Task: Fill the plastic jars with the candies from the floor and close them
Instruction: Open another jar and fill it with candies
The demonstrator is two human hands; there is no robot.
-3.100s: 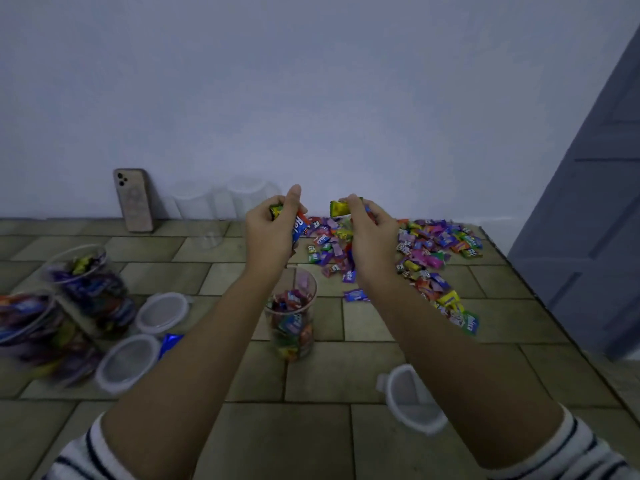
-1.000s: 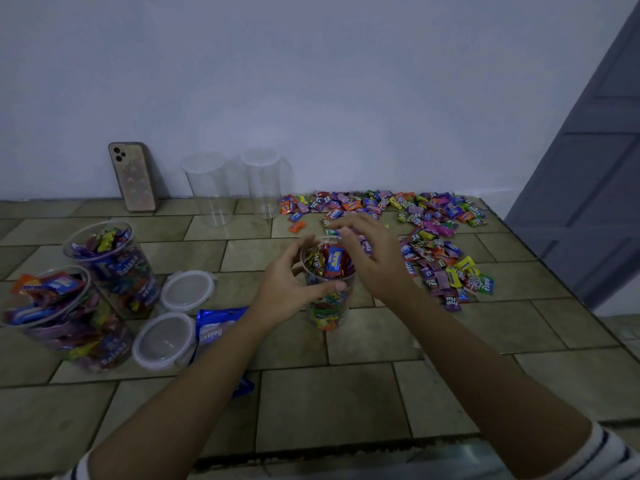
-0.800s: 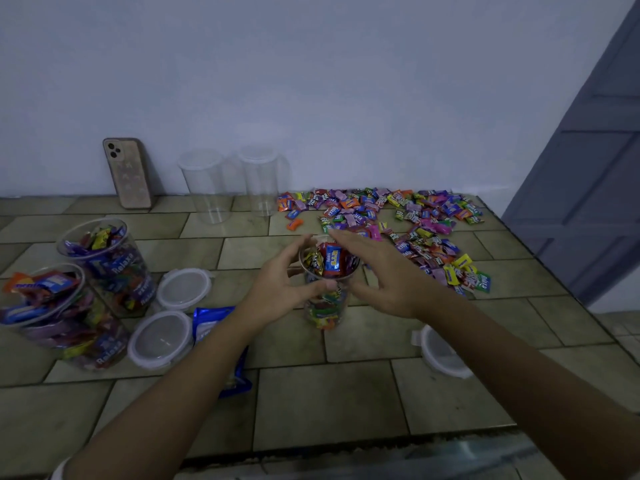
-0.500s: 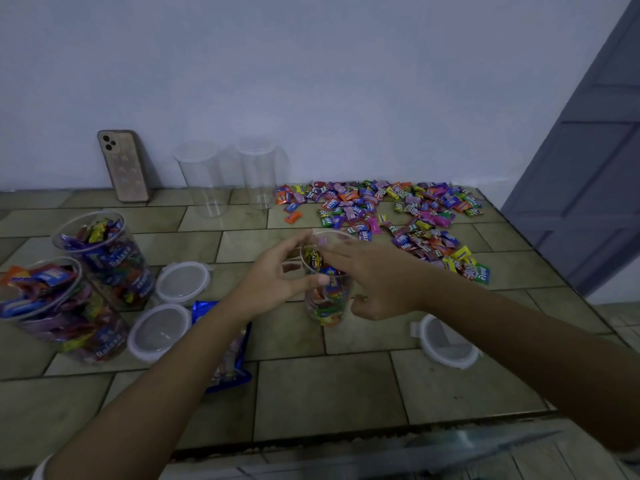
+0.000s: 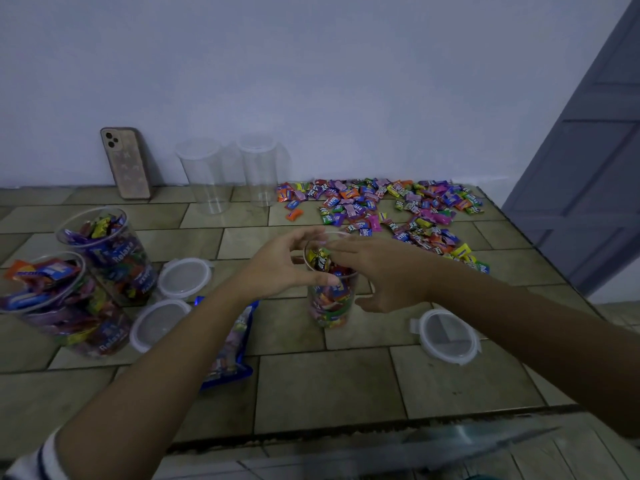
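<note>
One candy jar (image 5: 330, 306) between left hand (image 5: 287, 268) and right hand (image 5: 381, 271)

A plain room in a home: beige-brown rectangular floor tiles (image 5: 329, 386) meet a bare pale painted wall (image 5: 311, 81) at 12 o'clock, a grey panelled door (image 5: 588, 168) stands at 2 o'clock, and a patterned-case smartphone (image 5: 125, 163) leans against that wall at 10 o'clock.

Clear round plastic jar of wrapped candies (image 5: 330, 299) set mid-floor, between left hand (image 5: 277, 268) and right hand (image 5: 384, 271). Heap of multicoloured wrapped candies (image 5: 398, 209) spread behind it, to right. Two empty clear plastic jars (image 5: 207, 178) (image 5: 258, 168) stood at wall, behind-left, with cased rectangular phone (image 5: 126, 164) leaned left of them. Two filled clear plastic jars (image 5: 107, 254) (image 5: 59, 303) placed far left; two round white-rimmed plastic lids (image 5: 185, 277) (image 5: 157, 323) laid just right of those. Third round plastic lid (image 5: 445, 336) laid right of mid-floor jar. Blue foil bag (image 5: 230, 355) partly covered by left forearm.
</note>
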